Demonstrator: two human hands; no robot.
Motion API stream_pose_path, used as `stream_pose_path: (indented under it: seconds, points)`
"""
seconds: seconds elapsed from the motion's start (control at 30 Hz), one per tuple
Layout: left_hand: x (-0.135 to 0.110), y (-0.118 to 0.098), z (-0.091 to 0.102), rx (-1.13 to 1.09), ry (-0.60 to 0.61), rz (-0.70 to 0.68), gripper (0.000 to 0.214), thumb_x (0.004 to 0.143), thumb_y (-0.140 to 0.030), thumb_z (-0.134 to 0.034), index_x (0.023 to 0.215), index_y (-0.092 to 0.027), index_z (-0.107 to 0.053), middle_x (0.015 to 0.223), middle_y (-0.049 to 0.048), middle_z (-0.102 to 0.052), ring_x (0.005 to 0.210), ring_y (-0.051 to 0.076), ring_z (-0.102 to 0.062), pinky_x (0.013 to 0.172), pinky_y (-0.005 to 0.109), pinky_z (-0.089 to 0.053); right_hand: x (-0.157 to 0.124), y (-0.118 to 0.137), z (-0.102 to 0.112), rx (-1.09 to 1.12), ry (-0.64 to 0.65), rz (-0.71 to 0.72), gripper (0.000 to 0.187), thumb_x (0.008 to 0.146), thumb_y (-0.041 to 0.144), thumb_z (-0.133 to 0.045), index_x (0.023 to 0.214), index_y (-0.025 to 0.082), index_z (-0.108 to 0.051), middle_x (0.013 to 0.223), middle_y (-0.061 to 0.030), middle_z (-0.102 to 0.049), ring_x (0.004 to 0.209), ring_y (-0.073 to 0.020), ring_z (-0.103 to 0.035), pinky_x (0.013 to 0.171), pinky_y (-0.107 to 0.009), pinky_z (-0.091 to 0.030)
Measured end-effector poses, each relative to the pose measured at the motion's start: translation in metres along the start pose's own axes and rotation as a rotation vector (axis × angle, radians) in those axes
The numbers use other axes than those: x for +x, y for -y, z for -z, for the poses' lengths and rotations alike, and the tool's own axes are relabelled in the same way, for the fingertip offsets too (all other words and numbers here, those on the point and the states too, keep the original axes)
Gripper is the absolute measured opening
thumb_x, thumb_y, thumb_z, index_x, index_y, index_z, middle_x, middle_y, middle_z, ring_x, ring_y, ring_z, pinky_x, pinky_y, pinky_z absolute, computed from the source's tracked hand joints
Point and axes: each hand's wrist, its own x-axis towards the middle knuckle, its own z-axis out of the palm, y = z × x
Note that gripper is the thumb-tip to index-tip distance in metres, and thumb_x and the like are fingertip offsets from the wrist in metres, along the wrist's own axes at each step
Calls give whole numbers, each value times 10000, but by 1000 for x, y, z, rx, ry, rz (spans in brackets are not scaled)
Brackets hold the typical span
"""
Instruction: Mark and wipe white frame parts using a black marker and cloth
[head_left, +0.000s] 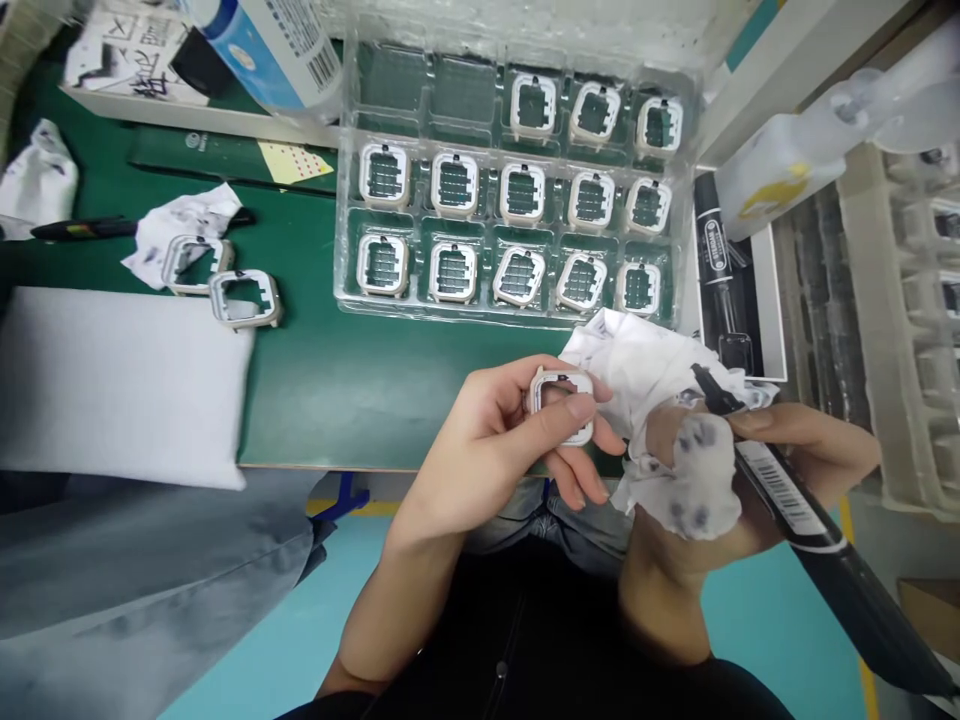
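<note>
My left hand is closed on a small pale watch case frame, thumb across its face and fingers behind. Just to the right, my right hand grips a black marker pen with a white barcode label, its dark tip pointing up and left. A white cloth with dark stains covers fingers of that same hand. More crumpled white cloth lies behind it, against the tray. Beyond my hands is a clear plastic tray with several similar frames in its pockets.
Two loose frames lie at the left beside a stained wipe and a white foam sheet. A blue-and-white bottle stands behind. At the right are a translucent bottle, another marker in a box and stacked trays.
</note>
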Motion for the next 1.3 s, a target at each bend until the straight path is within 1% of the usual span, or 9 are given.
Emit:
stream_pose_path:
  seconds: [0.1, 0.27, 0.37, 0.6, 0.77, 0.87, 1.0, 1.13, 1.3]
  points:
    - [1, 4, -3, 108, -25, -60, 271, 1053, -408, -853, 1144, -163, -781, 938, 73, -881, 638, 193, -835, 551, 242, -669, -2, 2, 2, -27, 3, -16, 271, 888, 97, -852, 1101, 257, -801, 885, 29, -648, 662, -143, -609, 591, -320, -538]
    - [0, 10, -5, 360, -81, -194, 221, 1098, -424, -796, 1153, -210, -809, 846, 30, -844, 729, 188, -833, 706, 275, -707, -7, 4, 5, -53, -6, -31, 255, 855, 120, -903, 1045, 266, -815, 862, 32, -714, 669, -158, -651, 621, -338, -544]
    - [-1, 11, -5, 439, -93, -221, 215, 1105, -426, -783, 1171, -225, -821, 891, 36, -850, 777, 201, -835, 746, 300, -713, -6, 8, 2, -74, -7, -20, 228, 870, 156, -922, 1027, 280, -812, 859, 29, -721, 667, -174, -661, 601, -363, -560]
    - [0, 11, -6, 460, -90, -256, 198, 1107, -403, -781, 1150, -216, -832, 938, 32, -857, 758, 169, -822, 742, 267, -708, -3, 13, -1, -17, 64, -43, 180, 941, 168, -873, 1068, 277, -806, 854, 12, -727, 604, -171, -658, 499, -360, -540]
    - [-1, 11, -6, 445, -72, -242, 189, 1091, -386, -804, 1167, -216, -835, 951, 33, -854, 790, 178, -829, 759, 273, -725, -5, 12, 6, -32, 94, -50, 161, 938, 179, -881, 1048, 260, -797, 879, 11, -759, 679, -176, -709, 591, -364, -597]
    - [-1, 10, -5, 439, -56, -245, 168, 1097, -363, -798, 1173, -218, -836, 941, 22, -849, 794, 165, -830, 770, 257, -726, -5, 13, 6, -42, 98, -53, 153, 945, 187, -873, 1051, 264, -795, 896, 4, -767, 685, -179, -711, 583, -360, -589]
    - [-2, 10, -4, 457, -49, -229, 189, 1095, -381, -801, 1187, -220, -839, 915, 23, -849, 795, 175, -836, 773, 263, -732, -5, 14, 8, -64, 142, -80, 202, 936, 184, -866, 1090, 297, -801, 900, 3, -761, 663, -197, -704, 550, -373, -583]
    - [-2, 10, -3, 445, -43, -229, 185, 1092, -375, -805, 1210, -238, -844, 935, 19, -856, 806, 173, -839, 782, 261, -734, -6, 13, 11, -37, 154, -74, 208, 933, 183, -860, 1109, 285, -816, 898, -6, -770, 662, -201, -706, 541, -375, -594]
    - [-2, 10, -3, 487, -62, -224, 205, 1094, -411, -797, 1189, -236, -847, 956, 35, -864, 791, 184, -838, 759, 276, -733, -9, 9, 13, -12, 192, -83, 282, 924, 172, -842, 1173, 302, -825, 910, -16, -784, 653, -216, -713, 514, -378, -585]
